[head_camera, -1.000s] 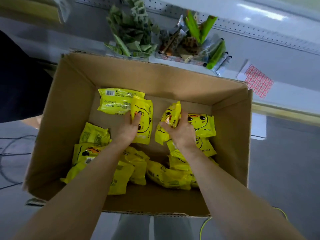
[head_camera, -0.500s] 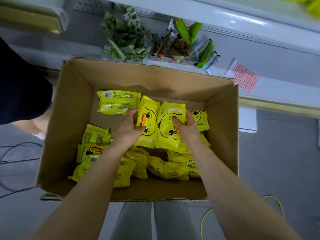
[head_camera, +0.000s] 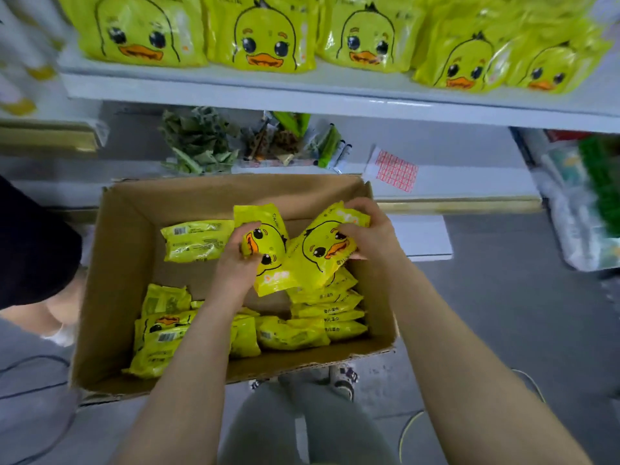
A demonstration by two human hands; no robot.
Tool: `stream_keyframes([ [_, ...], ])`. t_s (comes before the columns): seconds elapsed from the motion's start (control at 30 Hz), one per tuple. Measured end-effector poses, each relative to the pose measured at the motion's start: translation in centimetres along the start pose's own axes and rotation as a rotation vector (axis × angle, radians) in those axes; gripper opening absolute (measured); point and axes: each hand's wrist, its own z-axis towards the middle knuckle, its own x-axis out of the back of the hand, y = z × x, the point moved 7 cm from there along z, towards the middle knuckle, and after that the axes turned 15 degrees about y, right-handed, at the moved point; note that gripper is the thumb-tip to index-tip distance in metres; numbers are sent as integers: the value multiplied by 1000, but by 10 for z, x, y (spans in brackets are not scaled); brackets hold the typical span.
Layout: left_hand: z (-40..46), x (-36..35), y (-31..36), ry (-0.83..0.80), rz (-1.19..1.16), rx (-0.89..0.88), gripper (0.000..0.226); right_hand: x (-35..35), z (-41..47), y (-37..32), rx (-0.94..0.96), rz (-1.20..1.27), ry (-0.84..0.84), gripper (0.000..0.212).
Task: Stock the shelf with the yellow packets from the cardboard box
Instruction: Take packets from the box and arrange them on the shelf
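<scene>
An open cardboard box (head_camera: 117, 250) sits below me with several yellow duck-face packets lying in it. My left hand (head_camera: 235, 263) grips one yellow packet (head_camera: 271, 243), held up above the box's middle. My right hand (head_camera: 369, 236) grips a second yellow packet (head_camera: 318, 256), tilted and touching the first. One more packet (head_camera: 194, 239) lies flat at the box's far left. Above, a white shelf (head_camera: 302, 95) carries a row of upright yellow duck packets (head_camera: 265, 38).
A lower shelf (head_camera: 453, 182) behind the box holds green wrapped goods (head_camera: 198, 142), brown snack packs, markers and a red-printed label sheet (head_camera: 396, 169). A person in dark clothes (head_camera: 30, 243) stands at the left. White and green bags (head_camera: 587, 203) lie at the right. Cables cross the grey floor.
Both hands have lifted their packets higher out of the box, and the right packet has tilted. My view has tipped up, bringing the stocked upper shelf into sight.
</scene>
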Motion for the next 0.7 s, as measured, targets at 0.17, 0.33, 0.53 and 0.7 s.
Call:
stream_keyframes([
  [0.17, -8, -21, 52, 7, -129, -14, 57, 68, 15, -23, -48, 254, 96, 29],
  [0.33, -44, -79, 121, -71, -108, -201, 52, 126, 33, -24, -37, 309, -80, 49],
  [0.53, -97, -175, 159, -141, -180, -200, 50, 233, 63, -10, 7, 234, -164, 24],
  [0.7, -132, -255, 199, -152, -187, -300, 49, 330, 105, 2, 56, 285, -6, 26],
])
